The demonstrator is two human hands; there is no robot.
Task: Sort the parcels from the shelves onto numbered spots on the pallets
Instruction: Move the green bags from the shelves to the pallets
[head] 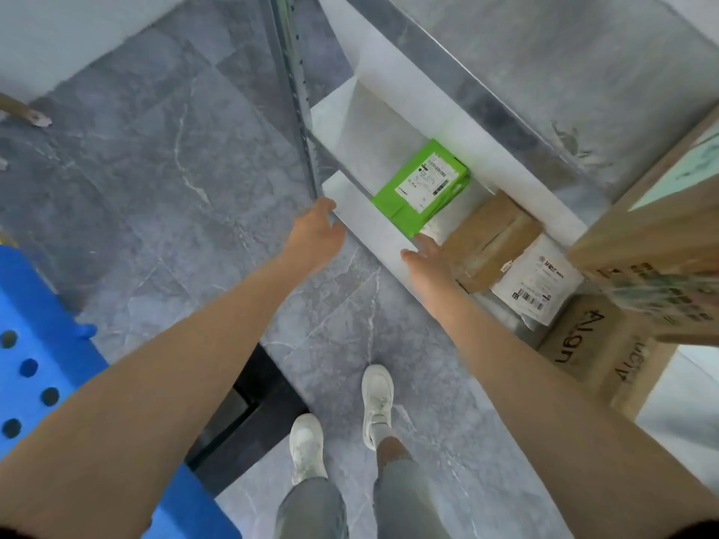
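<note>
Shelf lip (369,227): our right hand (426,252) lies just beside the green parcel (420,184), grip hidden; our left hand (315,233), farther, grips the lip.

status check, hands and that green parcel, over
Left hand on front corner of the shelf, grip unclear. Right hand open, reaching for near corner of the green parcel, not gripping yet. Brown box close beside, not blocking.
</note>
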